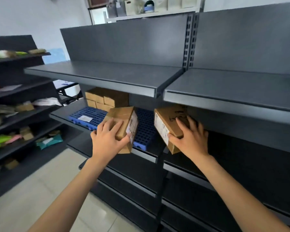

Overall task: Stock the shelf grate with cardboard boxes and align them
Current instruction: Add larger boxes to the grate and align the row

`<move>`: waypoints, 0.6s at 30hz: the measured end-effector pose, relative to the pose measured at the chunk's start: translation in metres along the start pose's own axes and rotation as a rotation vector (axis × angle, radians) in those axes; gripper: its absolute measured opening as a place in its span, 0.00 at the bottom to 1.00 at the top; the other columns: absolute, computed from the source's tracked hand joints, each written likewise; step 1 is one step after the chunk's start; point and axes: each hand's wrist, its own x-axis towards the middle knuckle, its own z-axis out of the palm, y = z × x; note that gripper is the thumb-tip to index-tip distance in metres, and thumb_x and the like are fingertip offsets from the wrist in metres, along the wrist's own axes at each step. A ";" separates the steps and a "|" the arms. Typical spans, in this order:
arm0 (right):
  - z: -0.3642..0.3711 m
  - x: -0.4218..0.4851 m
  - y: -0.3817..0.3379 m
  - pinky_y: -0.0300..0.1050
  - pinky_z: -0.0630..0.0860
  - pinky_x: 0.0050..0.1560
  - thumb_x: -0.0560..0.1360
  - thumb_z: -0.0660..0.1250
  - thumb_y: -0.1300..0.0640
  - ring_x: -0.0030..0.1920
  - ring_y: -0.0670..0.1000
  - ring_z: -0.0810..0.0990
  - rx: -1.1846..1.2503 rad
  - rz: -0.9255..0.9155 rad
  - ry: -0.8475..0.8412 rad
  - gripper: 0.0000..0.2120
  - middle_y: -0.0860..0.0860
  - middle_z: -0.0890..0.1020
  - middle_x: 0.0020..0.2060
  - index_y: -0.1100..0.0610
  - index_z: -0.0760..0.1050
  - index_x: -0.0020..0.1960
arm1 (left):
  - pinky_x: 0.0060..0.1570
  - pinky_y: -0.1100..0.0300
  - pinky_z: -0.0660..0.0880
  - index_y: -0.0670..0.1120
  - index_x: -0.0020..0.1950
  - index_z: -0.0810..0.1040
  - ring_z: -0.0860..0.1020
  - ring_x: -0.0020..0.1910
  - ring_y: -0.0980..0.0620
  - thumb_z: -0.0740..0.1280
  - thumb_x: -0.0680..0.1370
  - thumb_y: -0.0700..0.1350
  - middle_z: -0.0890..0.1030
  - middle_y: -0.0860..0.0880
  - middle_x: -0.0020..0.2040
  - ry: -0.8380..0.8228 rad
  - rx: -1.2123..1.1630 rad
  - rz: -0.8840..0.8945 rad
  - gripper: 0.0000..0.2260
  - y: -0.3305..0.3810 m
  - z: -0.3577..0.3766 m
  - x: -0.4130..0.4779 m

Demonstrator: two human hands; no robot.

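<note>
Before the open grate (89, 114): left hand (107, 139), left box (122, 114); right hand (192, 141), right box (167, 118).

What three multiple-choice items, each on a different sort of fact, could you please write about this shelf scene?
1. Where are the stacked boxes? A) top shelf B) back left of the grate C) floor
2. What colour is the grate? A) blue B) red C) white
3. What is the right hand doing? A) hanging empty B) gripping a cardboard box C) pressing the top shelf
Answers: 1B, they stand at the grate's far left; 2A, its lattice is blue; 3B, its thumb and fingers clamp the box.
</note>
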 end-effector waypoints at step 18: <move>0.079 0.079 -0.189 0.65 0.59 0.65 0.67 0.48 0.24 0.72 0.63 0.52 -0.084 0.103 0.036 0.38 0.51 0.56 0.76 0.37 0.54 0.74 | 0.61 0.41 0.66 0.60 0.69 0.69 0.63 0.69 0.47 0.53 0.74 0.72 0.71 0.51 0.69 -0.042 -0.097 0.094 0.29 -0.174 0.028 0.074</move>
